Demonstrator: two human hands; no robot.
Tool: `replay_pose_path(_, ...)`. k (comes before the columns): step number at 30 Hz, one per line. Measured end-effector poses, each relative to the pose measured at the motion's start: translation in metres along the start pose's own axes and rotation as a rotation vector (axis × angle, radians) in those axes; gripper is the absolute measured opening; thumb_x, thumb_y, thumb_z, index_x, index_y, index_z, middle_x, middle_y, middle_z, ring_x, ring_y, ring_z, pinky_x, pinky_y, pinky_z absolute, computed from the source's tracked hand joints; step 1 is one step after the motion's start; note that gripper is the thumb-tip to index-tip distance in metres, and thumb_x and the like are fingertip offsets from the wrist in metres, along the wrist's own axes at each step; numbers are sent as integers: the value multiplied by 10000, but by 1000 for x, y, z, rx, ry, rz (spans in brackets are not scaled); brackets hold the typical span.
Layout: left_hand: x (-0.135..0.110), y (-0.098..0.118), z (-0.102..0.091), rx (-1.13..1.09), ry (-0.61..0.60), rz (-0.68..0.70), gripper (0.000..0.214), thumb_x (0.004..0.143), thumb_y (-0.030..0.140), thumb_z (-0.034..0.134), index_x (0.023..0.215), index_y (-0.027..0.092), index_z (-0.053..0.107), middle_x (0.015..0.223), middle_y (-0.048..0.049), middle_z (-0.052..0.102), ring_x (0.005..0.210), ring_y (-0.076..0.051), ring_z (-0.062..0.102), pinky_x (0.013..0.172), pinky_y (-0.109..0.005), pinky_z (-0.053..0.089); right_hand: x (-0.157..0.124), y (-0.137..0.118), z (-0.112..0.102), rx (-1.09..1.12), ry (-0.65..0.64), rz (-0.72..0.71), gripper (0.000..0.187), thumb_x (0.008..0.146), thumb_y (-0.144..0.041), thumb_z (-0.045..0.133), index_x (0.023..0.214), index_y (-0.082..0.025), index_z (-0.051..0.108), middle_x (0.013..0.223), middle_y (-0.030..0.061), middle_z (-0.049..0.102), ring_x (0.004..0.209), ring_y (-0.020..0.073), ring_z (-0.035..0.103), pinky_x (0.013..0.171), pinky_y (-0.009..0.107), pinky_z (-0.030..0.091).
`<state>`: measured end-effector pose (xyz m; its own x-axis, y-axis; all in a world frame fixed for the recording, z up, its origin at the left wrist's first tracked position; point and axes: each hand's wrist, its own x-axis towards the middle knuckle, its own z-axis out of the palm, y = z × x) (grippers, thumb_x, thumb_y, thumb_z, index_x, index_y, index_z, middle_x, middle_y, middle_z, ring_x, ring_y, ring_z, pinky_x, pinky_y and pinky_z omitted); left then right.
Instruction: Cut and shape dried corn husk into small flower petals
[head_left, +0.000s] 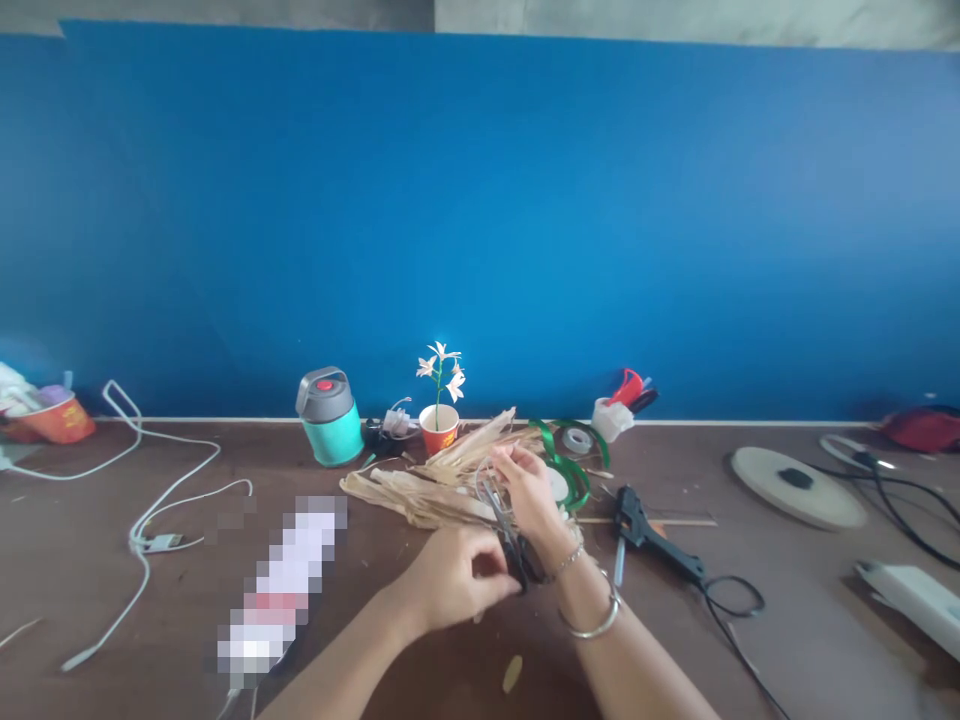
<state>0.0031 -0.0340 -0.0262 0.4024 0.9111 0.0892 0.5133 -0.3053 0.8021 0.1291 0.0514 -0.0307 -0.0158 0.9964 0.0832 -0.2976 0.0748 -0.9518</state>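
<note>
My left hand [461,575] is closed in a pinch, thumb and forefinger meeting at the dark handles of a pair of scissors [513,548]. The scissors' blades point away from me, partly covered by my right hand [525,490]. That hand is raised just above them with its fingertips pinched together; what they hold is too small to make out. Beneath and behind both hands lies a pile of dry, pale corn husks [420,492]. A coil of green ribbon [577,485] curls beside the right hand. Bracelets circle my right wrist.
A paper cup [439,428] holding a white flower stands behind the husks, with a teal insulated jar [332,435] to its left. Rightward lie a black glue gun [656,540] and a round pale disc [799,487]. A white cable [142,520] and a blurred-out object [281,585] lie left.
</note>
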Motion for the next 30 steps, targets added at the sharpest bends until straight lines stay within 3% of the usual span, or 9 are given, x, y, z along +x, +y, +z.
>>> replay_pose_path(4,-8,14,1,198,-185,99,76,727,271,703,789,235,729,752,11,724,662,-148,637,584,-217,404,3,-22,-11,-5,42,-80,363,641,-447,765,574,-189,519,507,-68,425,470,77,344,468,224,273)
replay_pose_path(9,-23,22,21,358,-408,484,199,799,353,673,979,278,710,897,10,744,835,-167,661,726,-234,456,5,-42,-23,-14,70,-141,374,657,-450,763,566,-189,511,535,-51,455,510,89,364,512,242,297)
replay_pose_path(11,-28,15,40,452,-392,602,190,886,311,570,1041,315,679,1022,27,735,948,-179,650,772,-258,460,7,-47,-27,-23,77,-149,382,652,-450,768,556,-189,507,537,-49,456,514,90,358,518,250,291)
replay_pose_path(13,-32,1,65,502,-284,659,253,937,331,469,1138,353,622,1213,25,667,1103,-184,602,851,-274,456,9,-51,-29,-35,83,-147,380,650,-452,769,552,-191,511,529,-49,448,507,92,348,516,259,280)
replay_pose_path(16,-34,-24,101,551,-168,737,301,964,323,392,1210,381,557,1307,53,603,1231,-176,520,1011,-293,386,13,-56,-32,-56,91,-134,371,645,-465,763,559,-198,521,514,-50,433,495,96,335,508,270,264)
replay_pose_path(19,-34,-42,120,648,-52,826,333,982,299,339,1268,342,504,1364,53,547,1257,-169,494,1085,-335,317,15,-59,-35,-90,94,-115,358,637,-479,757,582,-197,543,512,-52,429,490,96,324,496,270,246)
replay_pose_path(23,-38,-45,110,724,0,843,296,973,307,380,1215,305,549,1331,37,577,1253,-176,497,1104,-371,297,11,-60,-42,-167,74,-86,343,633,-481,757,630,-180,593,535,-48,449,502,93,323,485,260,230)
replay_pose_path(27,-46,-35,77,780,-55,764,314,960,273,405,1240,239,543,1311,-7,601,1247,-189,501,1085,-374,320,-1,-55,-49,-256,58,-71,377,652,-492,738,575,-180,543,512,-62,398,491,83,277,468,250,192)
replay_pose_path(30,-50,-25,50,663,-43,658,420,895,404,508,1265,207,531,1313,-77,596,1238,-237,500,1062,-406,348,-14,-48,-48,-310,37,-70,403,644,-492,739,535,-183,504,493,-67,383,485,80,275,468,244,193)
